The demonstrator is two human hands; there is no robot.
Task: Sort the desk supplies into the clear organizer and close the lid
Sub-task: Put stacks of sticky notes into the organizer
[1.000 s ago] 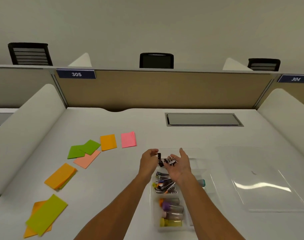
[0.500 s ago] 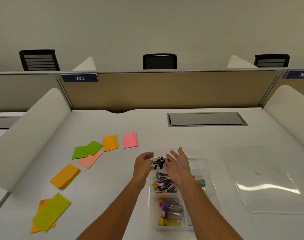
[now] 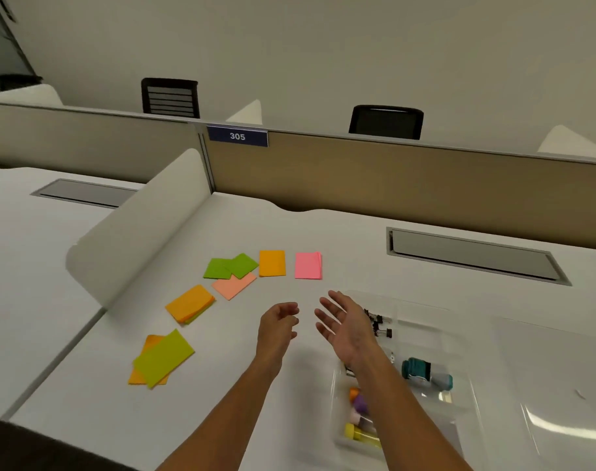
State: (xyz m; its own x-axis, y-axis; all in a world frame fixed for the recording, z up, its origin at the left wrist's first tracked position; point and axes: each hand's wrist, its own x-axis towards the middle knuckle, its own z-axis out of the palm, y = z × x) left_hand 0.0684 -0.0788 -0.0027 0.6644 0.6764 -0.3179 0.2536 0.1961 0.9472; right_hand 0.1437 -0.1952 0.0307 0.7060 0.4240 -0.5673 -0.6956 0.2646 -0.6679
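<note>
The binder clips [image 3: 378,322] that sat in the hands a second ago now lie in the far compartment of the clear organizer [image 3: 422,321] at about 4 o'clock on the desk [image 3: 340,232], so that batch looks sorted. Both hands have come away empty, the left hand [image 3: 277,326] loosely curled, the right hand [image 3: 345,322] spread, apart, heading toward 10 o'clock. There the sticky notes [image 3: 272,263] wait unsorted; the lid [image 3: 561,385] lies off at 3 o'clock, under a tan partition [image 3: 408,178] marked 305, with chairs [image 3: 386,122] behind.

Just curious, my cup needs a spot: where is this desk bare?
Bare: between the pink sticky notes and the grey cable hatch, and the near desk below the lime-on-orange notes. Crowded: the note cluster and the clear organizer.
</note>
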